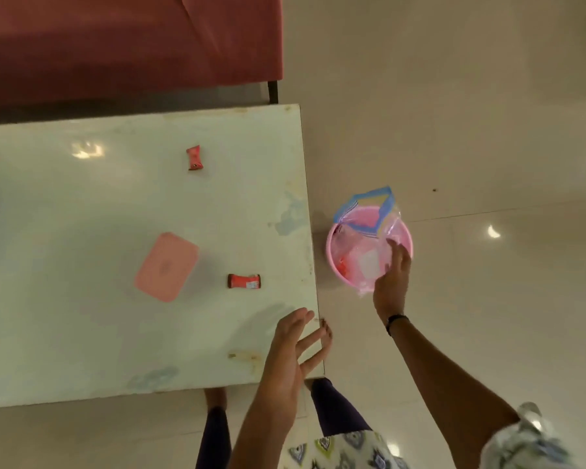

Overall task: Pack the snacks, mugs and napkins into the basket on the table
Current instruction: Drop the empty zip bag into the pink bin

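Centre-left of frame: pale glossy table [82, 265], pink rectangular lidded box [166, 266], two red snack packets [244, 281] [194, 158] unpacked. Right of table edge, on floor: round pink plastic basket [334, 262] holding clear blue-edged bag [366, 211]. Right hand [391, 282] over rim, fingers loose, gripping nothing visible. Left hand [290, 360] spread, empty. Next, probably: pinch nearer packet mid-wrapper, drop beside bag.

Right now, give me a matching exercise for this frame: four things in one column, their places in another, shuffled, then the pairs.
Things:
1. pink lid
2. pink basket
3. zip bag
4. left hand

Places:
A. on the floor beside the table
B. flat on the table
C. over the table's near corner
D. standing in the basket

Pairs: 1-B, 2-A, 3-D, 4-C
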A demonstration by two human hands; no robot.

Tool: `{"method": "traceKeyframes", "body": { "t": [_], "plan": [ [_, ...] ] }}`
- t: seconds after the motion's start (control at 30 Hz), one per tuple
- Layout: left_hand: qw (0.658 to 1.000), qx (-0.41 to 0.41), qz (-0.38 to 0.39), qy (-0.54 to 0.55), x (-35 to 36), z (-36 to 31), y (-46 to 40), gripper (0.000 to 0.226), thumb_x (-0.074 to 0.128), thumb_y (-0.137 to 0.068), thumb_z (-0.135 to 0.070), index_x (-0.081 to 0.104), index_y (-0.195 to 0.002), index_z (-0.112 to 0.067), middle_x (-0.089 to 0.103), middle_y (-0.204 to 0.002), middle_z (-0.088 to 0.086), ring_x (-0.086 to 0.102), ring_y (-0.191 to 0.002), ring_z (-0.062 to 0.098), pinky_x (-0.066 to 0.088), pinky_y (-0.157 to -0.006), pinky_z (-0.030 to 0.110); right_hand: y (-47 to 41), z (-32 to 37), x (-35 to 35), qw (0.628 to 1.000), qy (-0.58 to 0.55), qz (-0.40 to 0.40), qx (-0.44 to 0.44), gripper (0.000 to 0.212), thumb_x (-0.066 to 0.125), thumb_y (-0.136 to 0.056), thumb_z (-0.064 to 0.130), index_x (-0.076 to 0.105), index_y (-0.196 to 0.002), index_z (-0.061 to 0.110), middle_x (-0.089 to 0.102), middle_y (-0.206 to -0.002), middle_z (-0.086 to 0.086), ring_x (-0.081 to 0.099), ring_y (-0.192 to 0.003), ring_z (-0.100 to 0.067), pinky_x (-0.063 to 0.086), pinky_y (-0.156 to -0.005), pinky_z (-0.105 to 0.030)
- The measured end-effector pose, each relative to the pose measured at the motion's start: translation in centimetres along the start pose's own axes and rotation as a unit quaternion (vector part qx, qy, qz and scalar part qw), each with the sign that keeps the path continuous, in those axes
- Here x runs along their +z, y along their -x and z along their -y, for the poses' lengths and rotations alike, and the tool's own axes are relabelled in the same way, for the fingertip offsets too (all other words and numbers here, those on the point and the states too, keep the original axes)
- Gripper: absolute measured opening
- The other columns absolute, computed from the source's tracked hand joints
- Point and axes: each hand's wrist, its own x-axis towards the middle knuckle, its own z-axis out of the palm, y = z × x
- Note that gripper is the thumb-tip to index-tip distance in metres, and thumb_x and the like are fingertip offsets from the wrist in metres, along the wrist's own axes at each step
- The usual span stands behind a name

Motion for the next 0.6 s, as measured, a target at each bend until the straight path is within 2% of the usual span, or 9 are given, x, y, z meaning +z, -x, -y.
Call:
{"method": "traceKeyframes", "body": {
  "t": [0.07, 0.13, 0.2, 0.27, 0.4, 0.43, 0.5, 0.57, 0.6],
  "plan": [
    [1.0, 0.007, -0.011, -0.008, -0.5, 0.3, -0.6, 0.028, 0.055, -0.088, -0.031, 0.056, -0.115, -0.022, 0.063, -0.12, -0.005, 0.063, -0.108, 0.017, 0.057, -0.078, 0.032, -1.4, -2.6, 1.8, 0.985, 0.145, 0.087, -0.042, 0.099, 0.028, -0.066, -0.029, 0.032, -0.144, 0.032, 0.009, -0.158, -0.002, 0.018, -0.143, -0.03, 0.031, -0.109, -0.046],
    [1.0, 0.01, -0.017, -0.019, -0.8, 0.4, -1.3, 0.033, 0.054, -0.083, -0.036, 0.056, -0.115, -0.024, 0.063, -0.118, -0.008, 0.063, -0.108, 0.018, 0.057, -0.077, 0.033, -2.9, -4.6, 3.3, 0.94, 0.286, 0.181, -0.041, 0.085, 0.029, -0.078, -0.024, 0.033, -0.145, 0.027, 0.001, -0.16, -0.005, 0.011, -0.143, -0.039, 0.029, -0.11, -0.05],
    [0.999, 0.015, -0.018, -0.025, -1.1, 0.7, -2.4, 0.031, 0.05, -0.085, -0.035, 0.055, -0.114, -0.023, 0.063, -0.118, -0.008, 0.063, -0.106, 0.017, 0.057, -0.073, 0.031, -4.8, -6.2, 4.9, 0.879, 0.393, 0.27, -0.004, 0.063, 0.027, -0.09, -0.012, 0.037, -0.143, 0.021, -0.001, -0.159, -0.009, 0.013, -0.141, -0.045, 0.029, -0.111, -0.049],
    [0.999, 0.019, -0.01, -0.032, -1.4, 1.0, -3.4, 0.031, 0.049, -0.084, -0.036, 0.057, -0.11, -0.023, 0.063, -0.118, -0.009, 0.064, -0.105, 0.016, 0.057, -0.075, 0.032, -6.9, -7.2, 6.2, 0.824, 0.445, 0.349, 0.02, 0.052, 0.026, -0.095, 0.0, 0.037, -0.142, 0.02, 0.0, -0.159, -0.01, 0.014, -0.142, -0.041, 0.028, -0.113, -0.048],
    [0.999, 0.03, -0.003, -0.027, -1.7, 1.4, -4.8, 0.035, 0.052, -0.077, -0.04, 0.061, -0.106, -0.022, 0.066, -0.112, -0.011, 0.065, -0.104, 0.016, 0.056, -0.078, 0.034, -9.5, -6.8, 7.9, 0.736, 0.505, 0.45, 0.042, 0.053, 0.028, -0.099, 0.019, 0.016, -0.15, 0.023, -0.003, -0.16, -0.007, 0.01, -0.145, -0.032, 0.012, -0.118, -0.041],
    [0.999, 0.034, -0.005, -0.026, -1.7, 1.3, -5.0, 0.03, 0.051, -0.081, -0.038, 0.062, -0.105, -0.022, 0.067, -0.112, -0.011, 0.066, -0.103, 0.016, 0.057, -0.077, 0.033, -9.9, -6.6, 8.0, 0.73, 0.51, 0.452, 0.045, 0.054, 0.03, -0.098, 0.023, 0.016, -0.15, 0.022, 0.001, -0.16, -0.008, 0.014, -0.145, -0.031, 0.013, -0.117, -0.04],
    [0.999, 0.035, -0.012, -0.021, -1.6, 0.9, -4.9, 0.022, 0.048, -0.091, -0.03, 0.062, -0.105, -0.02, 0.066, -0.113, -0.008, 0.066, -0.102, 0.015, 0.057, -0.075, 0.031, -9.8, -5.7, 7.8, 0.735, 0.513, 0.441, 0.044, 0.054, 0.037, -0.093, 0.025, 0.03, -0.145, 0.012, 0.025, -0.154, -0.012, 0.029, -0.14, -0.03, 0.026, -0.115, -0.039],
    [0.999, 0.036, -0.016, -0.017, -1.5, 0.2, -4.1, 0.021, 0.046, -0.094, -0.027, 0.061, -0.105, -0.019, 0.065, -0.115, -0.006, 0.066, -0.102, 0.015, 0.057, -0.074, 0.03, -9.2, -4.3, 6.9, 0.764, 0.507, 0.398, 0.023, 0.044, 0.043, -0.09, 0.023, 0.049, -0.13, 0.005, 0.052, -0.135, -0.017, 0.05, -0.124, -0.03, 0.041, -0.101, -0.036],
    [0.999, 0.039, -0.018, -0.017, -1.5, -0.3, -3.4, 0.021, 0.046, -0.095, -0.027, 0.061, -0.105, -0.018, 0.065, -0.115, -0.005, 0.066, -0.102, 0.015, 0.057, -0.074, 0.029, -8.6, -3.4, 6.2, 0.782, 0.504, 0.366, 0.012, 0.038, 0.044, -0.09, 0.02, 0.054, -0.123, 0.003, 0.058, -0.126, -0.017, 0.056, -0.116, -0.031, 0.044, -0.095, -0.035]
  ]
}}
